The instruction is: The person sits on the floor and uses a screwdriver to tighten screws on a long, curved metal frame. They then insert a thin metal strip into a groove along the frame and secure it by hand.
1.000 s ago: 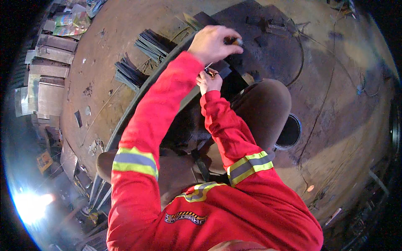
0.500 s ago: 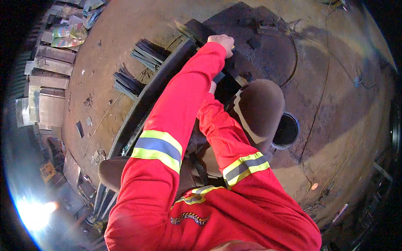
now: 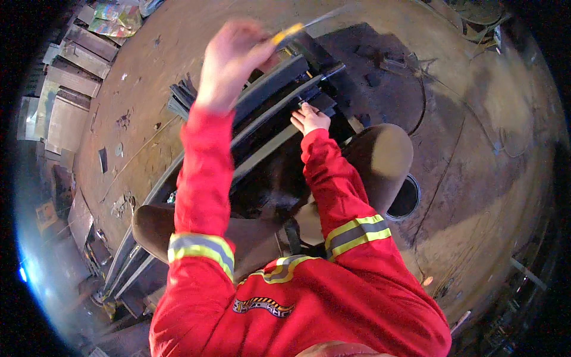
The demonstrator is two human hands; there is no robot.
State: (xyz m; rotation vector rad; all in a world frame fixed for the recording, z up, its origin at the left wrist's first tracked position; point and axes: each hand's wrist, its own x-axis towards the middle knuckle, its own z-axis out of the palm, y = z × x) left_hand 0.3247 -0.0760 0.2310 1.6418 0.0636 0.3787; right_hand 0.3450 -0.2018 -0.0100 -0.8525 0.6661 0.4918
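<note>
A brown floor (image 3: pixel 476 190) spreads out on every side of both sets of fingers. Dark rails (image 3: pixel 278 77) cross it on a slant, passing between the left hand (image 3: pixel 229 65) and the right hand (image 3: pixel 310 119); their far end lies up and to the right of the right fingers, and the near end trails off below and left of both hands. Panels (image 3: pixel 70 122) lie well to the left of the left fingers. The right knee (image 3: pixel 389 157) stands below and right of the right fingers, with a dark round opening, pale at its rim (image 3: pixel 419 189), just past it. Rods (image 3: pixel 180 101) lie in a bundle below and left of the left fingers, partly behind the sleeve. The right fingers are slightly spread, tips at a dark block (image 3: pixel 323 101) beside the rails; whether they pinch anything, I cannot tell. The smallest thing is the tool (image 3: pixel 288 33), its yellow handle closed in the left fingers, which are blurred. Its thin shaft points up and right from those fingers, away from the body, its long axis slanting roughly the same way as the rails. The left hand has it; the right hand, well apart from it, is the nearer to the block.
</note>
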